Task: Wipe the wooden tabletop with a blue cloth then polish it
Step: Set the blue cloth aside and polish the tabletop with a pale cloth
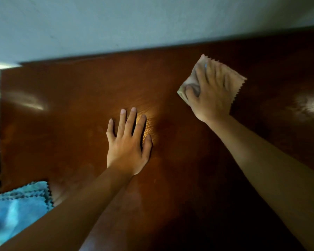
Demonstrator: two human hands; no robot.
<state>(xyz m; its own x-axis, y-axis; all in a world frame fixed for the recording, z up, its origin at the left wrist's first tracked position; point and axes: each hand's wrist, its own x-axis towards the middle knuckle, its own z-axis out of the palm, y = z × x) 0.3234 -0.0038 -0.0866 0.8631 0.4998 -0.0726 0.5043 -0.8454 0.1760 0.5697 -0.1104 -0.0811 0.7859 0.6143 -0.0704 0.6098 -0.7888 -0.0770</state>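
Wiping looks done: the blue cloth [22, 203] lies aside at 8 o'clock. The right hand [209, 91] presses a beige cloth [238, 78] at 2 o'clock, polishing the tabletop [71, 105]; the left hand [128, 142] rests flat, fingers spread.

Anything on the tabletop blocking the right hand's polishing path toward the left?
Only the left hand, flat on the tabletop, lies left of the right hand and its beige cloth. The blue cloth sits at the near-left corner, off that path.

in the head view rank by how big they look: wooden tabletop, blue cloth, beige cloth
1. wooden tabletop, by far the largest.
2. blue cloth, though it lies nearer the camera and is partly hidden by the left arm.
3. beige cloth, mostly covered by the right hand.
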